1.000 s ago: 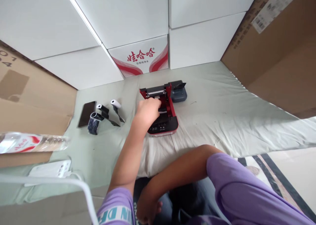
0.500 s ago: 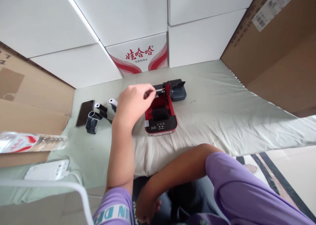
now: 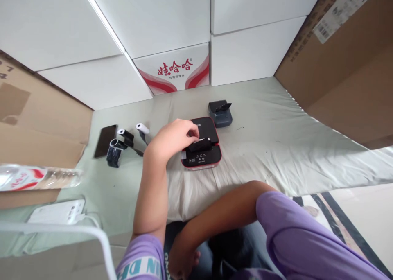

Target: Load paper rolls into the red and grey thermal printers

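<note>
The small red-and-black label printer (image 3: 208,126) lies on the sheet with its lid down. My left hand (image 3: 179,134) is over the lid's left side, its fingers curled and pressed against the front edge. A black strip of paper (image 3: 201,145) sticks up from the slot beside my fingertips. Exactly where the fingertips grip is partly hidden. In my lap my right hand (image 3: 184,257) is curled closed, with nothing visible in it.
Behind the printer sits a dark blue mini printer (image 3: 220,113). To the left are paper rolls (image 3: 143,128), a black roll (image 3: 113,155), a phone (image 3: 106,141), a water bottle (image 3: 39,177) and a white power bank (image 3: 57,212). White boxes (image 3: 258,46) and cartons (image 3: 346,75) surround the sheet.
The red-and-black printer's raised lid has come down and now covers the red inside. My left hand has moved down towards me with it. My right hand stays in my lap.
</note>
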`<action>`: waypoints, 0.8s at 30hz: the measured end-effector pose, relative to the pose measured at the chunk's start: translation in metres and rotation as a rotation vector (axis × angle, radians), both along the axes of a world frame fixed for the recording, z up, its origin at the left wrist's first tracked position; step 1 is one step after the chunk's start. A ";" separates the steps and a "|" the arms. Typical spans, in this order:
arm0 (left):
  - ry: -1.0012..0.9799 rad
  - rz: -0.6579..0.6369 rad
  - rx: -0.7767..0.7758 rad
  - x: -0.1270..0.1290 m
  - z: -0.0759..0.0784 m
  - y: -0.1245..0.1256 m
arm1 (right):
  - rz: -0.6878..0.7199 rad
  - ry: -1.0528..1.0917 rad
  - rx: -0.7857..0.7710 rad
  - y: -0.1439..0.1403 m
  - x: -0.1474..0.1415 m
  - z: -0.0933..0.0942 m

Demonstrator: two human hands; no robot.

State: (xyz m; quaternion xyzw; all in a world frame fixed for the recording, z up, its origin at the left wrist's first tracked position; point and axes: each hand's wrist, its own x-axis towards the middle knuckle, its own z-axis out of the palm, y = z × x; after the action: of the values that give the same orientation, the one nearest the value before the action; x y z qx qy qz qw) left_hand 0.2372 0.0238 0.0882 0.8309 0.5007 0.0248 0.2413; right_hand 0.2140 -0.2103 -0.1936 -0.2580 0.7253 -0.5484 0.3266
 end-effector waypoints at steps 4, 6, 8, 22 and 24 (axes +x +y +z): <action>0.005 -0.007 -0.039 -0.006 -0.013 0.015 | -0.027 0.018 0.011 0.000 0.002 0.001; 0.030 -0.014 0.023 -0.010 -0.018 0.021 | -0.032 0.024 0.033 -0.001 0.002 0.000; 0.068 -0.007 0.072 -0.014 -0.021 0.025 | -0.028 0.025 0.035 -0.002 0.001 -0.002; -0.013 0.084 -0.095 -0.019 -0.033 0.034 | 0.040 -0.054 0.021 0.001 -0.005 0.005; -0.067 0.082 -0.127 -0.020 -0.037 0.037 | 0.038 -0.055 0.046 0.002 -0.004 0.011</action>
State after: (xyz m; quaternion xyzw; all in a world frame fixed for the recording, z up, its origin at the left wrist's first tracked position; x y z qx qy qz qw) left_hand 0.2167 0.0609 0.0513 0.7914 0.5265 0.0308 0.3090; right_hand 0.2101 -0.2086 -0.1828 -0.2491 0.7236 -0.5319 0.3626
